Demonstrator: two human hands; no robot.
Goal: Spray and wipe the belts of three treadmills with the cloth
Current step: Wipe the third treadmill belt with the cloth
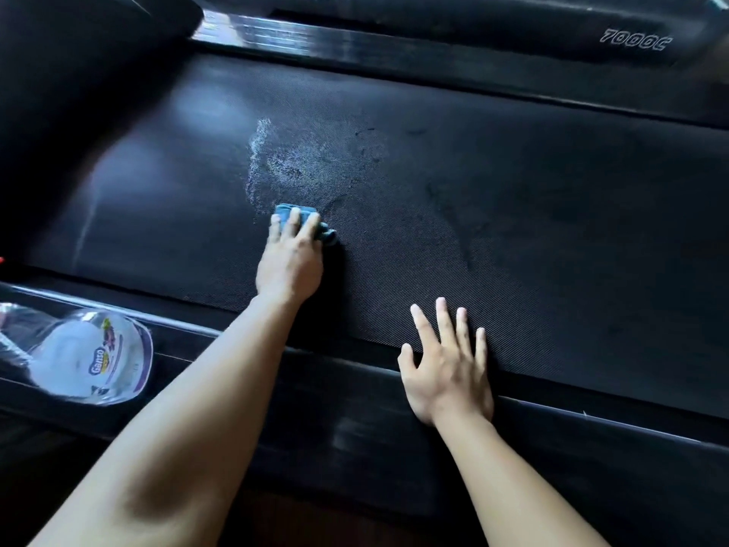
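A black textured treadmill belt [493, 199] fills the middle of the view. A patch of whitish spray foam [284, 159] lies on it left of centre. My left hand [290, 258] presses a folded blue cloth [311, 221] flat onto the belt at the foam's near edge, fingers straight over the cloth. My right hand [445, 365] rests flat with fingers spread on the belt's near edge, partly on the side rail. A clear spray bottle [90, 357] with a purple label lies on its side on the near rail at the left.
The near side rail [591, 420] runs along the belt's front edge. The far side rail [355, 41] is glossy, and a cover printed "7000C" [635, 41] sits beyond it at the top right. A dark housing [79, 53] rises at the upper left.
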